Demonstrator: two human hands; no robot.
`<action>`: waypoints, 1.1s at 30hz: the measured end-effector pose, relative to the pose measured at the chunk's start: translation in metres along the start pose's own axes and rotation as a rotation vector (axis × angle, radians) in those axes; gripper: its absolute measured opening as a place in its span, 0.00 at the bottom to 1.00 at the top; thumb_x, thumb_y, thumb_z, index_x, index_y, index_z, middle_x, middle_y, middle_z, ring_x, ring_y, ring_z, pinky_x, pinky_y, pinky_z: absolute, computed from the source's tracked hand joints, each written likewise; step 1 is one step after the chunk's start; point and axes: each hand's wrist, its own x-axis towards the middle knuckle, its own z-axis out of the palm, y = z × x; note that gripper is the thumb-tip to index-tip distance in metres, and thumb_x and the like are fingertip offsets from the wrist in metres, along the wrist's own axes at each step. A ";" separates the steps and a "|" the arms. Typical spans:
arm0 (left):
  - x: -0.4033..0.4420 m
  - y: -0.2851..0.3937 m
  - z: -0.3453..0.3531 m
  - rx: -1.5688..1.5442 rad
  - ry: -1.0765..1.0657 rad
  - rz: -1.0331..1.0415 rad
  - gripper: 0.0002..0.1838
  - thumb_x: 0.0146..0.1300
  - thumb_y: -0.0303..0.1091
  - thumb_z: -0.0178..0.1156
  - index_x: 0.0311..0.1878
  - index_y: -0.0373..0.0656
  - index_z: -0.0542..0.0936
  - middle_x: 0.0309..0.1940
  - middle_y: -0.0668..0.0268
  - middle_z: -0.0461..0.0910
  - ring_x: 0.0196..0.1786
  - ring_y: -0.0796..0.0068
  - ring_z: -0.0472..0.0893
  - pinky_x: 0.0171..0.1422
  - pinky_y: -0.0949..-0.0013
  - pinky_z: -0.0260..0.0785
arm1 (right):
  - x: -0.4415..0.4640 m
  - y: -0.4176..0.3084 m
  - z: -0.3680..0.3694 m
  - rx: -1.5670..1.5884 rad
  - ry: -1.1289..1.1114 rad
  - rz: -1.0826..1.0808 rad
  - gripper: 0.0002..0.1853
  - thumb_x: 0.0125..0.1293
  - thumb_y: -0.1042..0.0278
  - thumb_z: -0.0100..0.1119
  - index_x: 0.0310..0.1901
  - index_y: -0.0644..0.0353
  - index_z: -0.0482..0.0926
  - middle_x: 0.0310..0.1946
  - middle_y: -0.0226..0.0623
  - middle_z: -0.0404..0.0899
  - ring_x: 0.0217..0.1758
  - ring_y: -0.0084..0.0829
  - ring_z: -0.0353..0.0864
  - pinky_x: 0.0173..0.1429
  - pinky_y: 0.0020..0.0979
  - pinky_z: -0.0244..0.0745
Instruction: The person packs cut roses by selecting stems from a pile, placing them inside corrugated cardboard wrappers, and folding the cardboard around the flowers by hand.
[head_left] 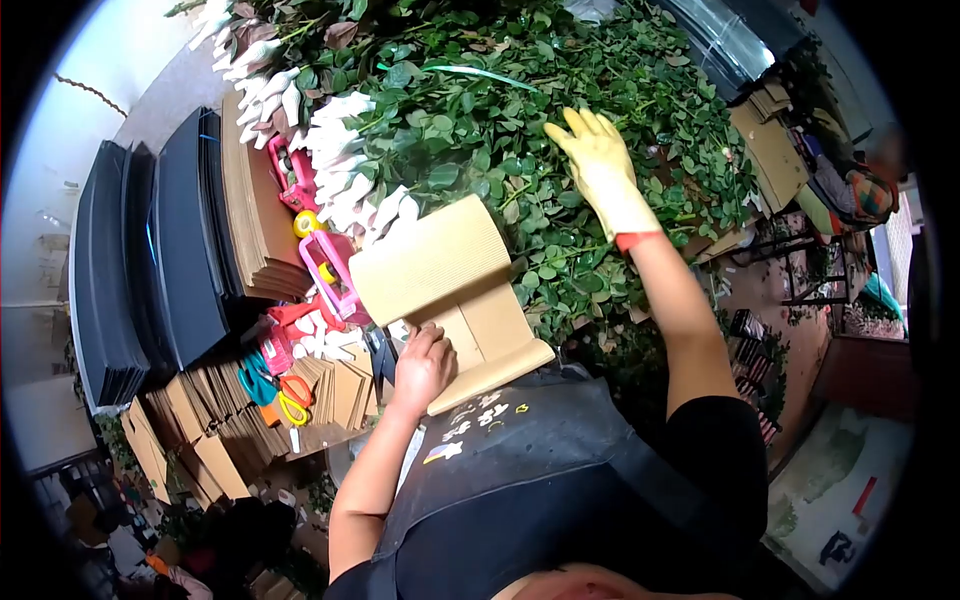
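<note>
My bare left hand (424,366) is at the left edge of a brown corrugated cardboard sheet (435,262), its fingers bent over the edge. The sheet lies in front of my apron, its far and near ends curled up. My right hand (597,160) wears a pale yellow rubber glove with a red cuff. Its fingers are spread over a large heap of leafy green stems (520,190), with nothing visibly gripped. White sleeved flower heads (345,150) line the heap's left side. A pale green strip (480,73) lies across the leaves.
Pink tape dispensers (335,275) stand left of the cardboard sheet. Orange-and-yellow scissors (293,400) and teal-handled scissors (257,380) lie by small cardboard pieces (340,392). Upright black sheets (190,240) and brown sheets (250,200) stand farther left. Another person (865,190) is at the far right.
</note>
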 end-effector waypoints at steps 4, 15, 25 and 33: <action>-0.001 -0.003 0.000 0.003 -0.051 0.003 0.12 0.62 0.29 0.71 0.48 0.36 0.87 0.55 0.52 0.84 0.63 0.48 0.83 0.77 0.45 0.71 | 0.004 0.021 0.038 0.146 -0.458 -0.125 0.11 0.71 0.68 0.63 0.52 0.50 0.89 0.71 0.42 0.80 0.79 0.43 0.72 0.86 0.45 0.57; -0.002 -0.001 0.002 -0.040 0.023 0.005 0.11 0.60 0.28 0.71 0.45 0.36 0.86 0.52 0.53 0.84 0.58 0.49 0.84 0.70 0.48 0.76 | -0.046 0.116 -0.040 0.326 0.158 0.145 0.24 0.63 0.82 0.63 0.59 0.51 0.87 0.59 0.43 0.87 0.59 0.42 0.87 0.69 0.43 0.80; -0.008 -0.008 -0.008 -0.063 -0.057 -0.070 0.45 0.51 0.48 0.84 0.69 0.38 0.75 0.64 0.49 0.81 0.68 0.45 0.79 0.78 0.47 0.69 | -0.109 0.024 -0.083 0.869 -0.182 -0.161 0.25 0.61 0.89 0.57 0.53 0.50 0.90 0.37 0.38 0.90 0.34 0.35 0.87 0.38 0.37 0.83; -0.021 -0.015 0.002 -0.264 -0.120 -0.126 0.36 0.51 0.44 0.83 0.64 0.46 0.84 0.69 0.49 0.77 0.74 0.45 0.74 0.83 0.43 0.60 | -0.195 -0.001 -0.010 0.443 -0.459 -0.340 0.16 0.56 0.72 0.65 0.47 0.49 0.90 0.37 0.37 0.89 0.43 0.41 0.88 0.47 0.41 0.81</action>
